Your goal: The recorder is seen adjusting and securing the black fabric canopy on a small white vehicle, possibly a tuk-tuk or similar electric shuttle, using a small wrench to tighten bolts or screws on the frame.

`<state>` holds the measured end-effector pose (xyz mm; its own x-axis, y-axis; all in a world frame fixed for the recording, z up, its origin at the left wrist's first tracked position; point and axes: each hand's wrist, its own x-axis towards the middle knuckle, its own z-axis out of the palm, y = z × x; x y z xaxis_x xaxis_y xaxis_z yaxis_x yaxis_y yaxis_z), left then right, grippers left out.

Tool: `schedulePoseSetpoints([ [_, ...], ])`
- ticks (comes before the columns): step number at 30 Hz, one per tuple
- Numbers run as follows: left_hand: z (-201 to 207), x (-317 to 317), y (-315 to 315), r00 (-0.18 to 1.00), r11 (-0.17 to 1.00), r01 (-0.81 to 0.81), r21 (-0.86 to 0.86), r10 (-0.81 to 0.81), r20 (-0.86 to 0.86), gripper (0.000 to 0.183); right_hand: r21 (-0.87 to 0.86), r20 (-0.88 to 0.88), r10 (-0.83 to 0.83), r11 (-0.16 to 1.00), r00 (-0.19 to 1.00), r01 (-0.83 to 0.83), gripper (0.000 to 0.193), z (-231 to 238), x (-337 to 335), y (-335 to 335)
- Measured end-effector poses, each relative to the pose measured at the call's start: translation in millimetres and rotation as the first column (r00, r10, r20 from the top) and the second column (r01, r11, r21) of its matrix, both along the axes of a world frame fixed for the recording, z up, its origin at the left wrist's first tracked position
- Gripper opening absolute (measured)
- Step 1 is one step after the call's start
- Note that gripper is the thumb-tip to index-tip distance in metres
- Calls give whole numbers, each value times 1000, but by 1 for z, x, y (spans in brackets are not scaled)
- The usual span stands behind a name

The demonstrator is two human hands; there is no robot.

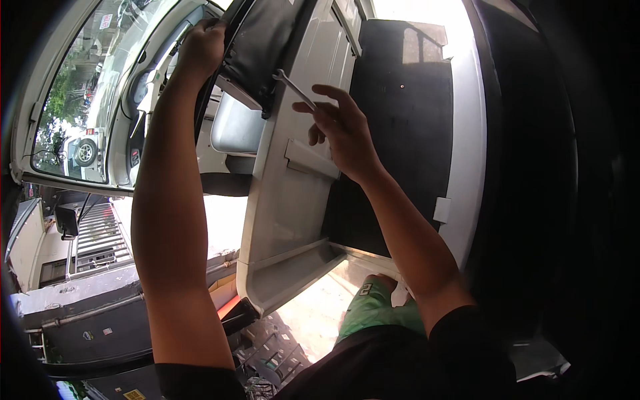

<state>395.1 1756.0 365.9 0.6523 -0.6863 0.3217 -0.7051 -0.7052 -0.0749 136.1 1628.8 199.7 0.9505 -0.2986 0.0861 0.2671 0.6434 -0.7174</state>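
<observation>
Right hand: the person's right hand [341,130] grasps a wrench [297,91] between thumb and fingers; the other fingers are partly curled.
Wrench position: in front of the white panel [308,70], near the lower right corner of the black padded cover [263,50].
Wrench direction: its open-ended head points to the upper left, away from the hand; the long axis slants from there down and right to the fingers.
Wrench near end: hidden by the fingers.
Left hand: the left hand [203,48] is beside the dark frame [212,87]; its fingertips are hard to make out, and the observer cannot tell whether it grips.
Grey seat [239,125]: partly cut off from view by the cover and frame.
Upper opening: washed out by glare.
Right edge: lost in darkness.
</observation>
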Motion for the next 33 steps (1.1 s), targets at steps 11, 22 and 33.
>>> schedulePoseSetpoints([
  [11,6,-32,-23,913,920,-326,-217,247,-325,46,-117,192,165,983,967,-144,19,-25,134,-5],
  [22,12,-23,-15,909,926,-281,-251,174,-379,42,-385,240,115,923,964,-14,16,-22,187,-18],
  [33,14,-21,-15,924,956,-191,-224,98,-371,42,-335,330,78,942,941,39,15,-21,192,-11],
])
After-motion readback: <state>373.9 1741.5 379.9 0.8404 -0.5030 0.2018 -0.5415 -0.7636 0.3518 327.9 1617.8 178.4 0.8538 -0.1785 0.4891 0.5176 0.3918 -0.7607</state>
